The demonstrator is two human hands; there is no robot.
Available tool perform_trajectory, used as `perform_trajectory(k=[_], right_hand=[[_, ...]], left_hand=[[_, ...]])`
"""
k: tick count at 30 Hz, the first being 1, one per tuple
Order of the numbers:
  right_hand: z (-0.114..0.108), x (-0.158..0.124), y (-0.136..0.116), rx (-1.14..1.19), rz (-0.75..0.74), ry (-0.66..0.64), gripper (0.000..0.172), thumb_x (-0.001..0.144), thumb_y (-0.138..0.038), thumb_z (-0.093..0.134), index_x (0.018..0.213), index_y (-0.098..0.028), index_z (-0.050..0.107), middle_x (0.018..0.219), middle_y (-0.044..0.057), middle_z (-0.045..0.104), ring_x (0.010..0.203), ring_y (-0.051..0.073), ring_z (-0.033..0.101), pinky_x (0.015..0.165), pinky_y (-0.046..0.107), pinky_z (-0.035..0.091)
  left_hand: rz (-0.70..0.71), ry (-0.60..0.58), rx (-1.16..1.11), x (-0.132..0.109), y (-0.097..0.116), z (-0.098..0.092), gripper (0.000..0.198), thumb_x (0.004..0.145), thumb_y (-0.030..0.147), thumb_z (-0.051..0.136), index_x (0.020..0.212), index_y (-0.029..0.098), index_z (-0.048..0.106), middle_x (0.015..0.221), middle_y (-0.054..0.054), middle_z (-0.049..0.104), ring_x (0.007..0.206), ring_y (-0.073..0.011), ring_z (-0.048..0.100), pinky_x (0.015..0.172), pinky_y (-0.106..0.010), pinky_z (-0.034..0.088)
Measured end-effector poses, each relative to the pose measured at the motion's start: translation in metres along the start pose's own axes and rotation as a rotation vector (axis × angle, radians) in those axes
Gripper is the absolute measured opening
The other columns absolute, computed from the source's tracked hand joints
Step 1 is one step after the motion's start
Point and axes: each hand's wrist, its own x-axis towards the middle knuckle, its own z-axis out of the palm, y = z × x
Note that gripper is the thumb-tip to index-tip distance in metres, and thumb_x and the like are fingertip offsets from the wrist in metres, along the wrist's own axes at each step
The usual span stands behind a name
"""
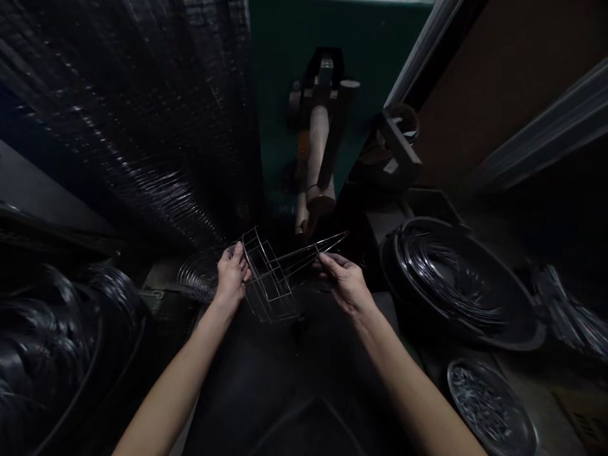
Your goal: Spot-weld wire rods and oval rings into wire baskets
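Silvery round metal dish [517, 408], near right: small metal pieces [479, 402] inside. Left hand [232, 272] grasps a thin-wire basket [268, 278], suspended between both hands; right hand [346, 282] pinches its tapering wire handle [294, 253]. Farther right, black oval tub [515, 310] contains shiny wire coils [425, 285]. Green machine [285, 50] beyond.

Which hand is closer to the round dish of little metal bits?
Right: the right hand holds the handle of the wire basket, up and left of the dish in the picture. The left hand grips the basket's other end, farther left.
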Motion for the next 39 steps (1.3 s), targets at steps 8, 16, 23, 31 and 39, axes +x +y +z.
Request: perform_trajectory(k=[8,16,23,31,39], right_hand=[[0.007,0.007,0.000,0.026,0.030,0.039,0.028,0.050,-0.023,0.088,0.069,-0.013,0.069,0.066,0.002,0.067,0.061,0.010,0.064,0.048,0.015,0.046],[0.015,0.013,-0.003,0.092,0.073,0.059,0.022,0.055,-0.015,0.086,0.066,-0.013,0.067,0.059,0.000,0.064,0.055,0.008,0.061,0.047,0.012,0.047],[0.025,0.016,-0.009,0.062,0.115,0.087,0.016,0.066,-0.011,0.079,0.064,-0.014,0.063,0.058,0.000,0.063,0.055,0.008,0.061,0.047,0.012,0.048],[0.019,0.008,-0.005,0.068,0.092,0.032,0.016,0.070,-0.020,0.079,0.071,-0.016,0.064,0.067,0.000,0.066,0.059,0.007,0.064,0.053,0.012,0.051],[0.003,-0.005,-0.004,0.119,0.123,0.082,0.021,0.062,-0.020,0.085,0.071,-0.015,0.067,0.072,0.001,0.069,0.063,0.008,0.066,0.053,0.013,0.052]], left_hand=[[-0.037,0.006,0.023,0.010,0.006,0.001,0.041,0.071,0.041,0.077,0.076,0.020,0.042,0.045,0.014,0.028,0.030,-0.0024,0.023,0.028,-0.013,0.020],[-0.097,0.009,0.035,0.020,0.012,0.003,0.040,0.073,0.039,0.076,0.073,0.020,0.041,0.045,0.013,0.029,0.030,-0.0023,0.024,0.028,-0.012,0.018],[-0.153,0.014,0.060,0.028,0.022,0.004,0.036,0.077,0.034,0.073,0.071,0.020,0.040,0.044,0.013,0.029,0.028,-0.0022,0.022,0.028,-0.013,0.017],[-0.162,-0.077,-0.066,0.020,0.033,-0.003,0.022,0.084,0.025,0.060,0.071,0.017,0.045,0.042,0.011,0.030,0.029,-0.0021,0.021,0.029,-0.012,0.016],[-0.109,-0.073,-0.056,0.026,0.038,-0.003,0.014,0.082,0.020,0.058,0.074,0.017,0.047,0.040,0.012,0.029,0.029,-0.0027,0.021,0.029,-0.012,0.016]])
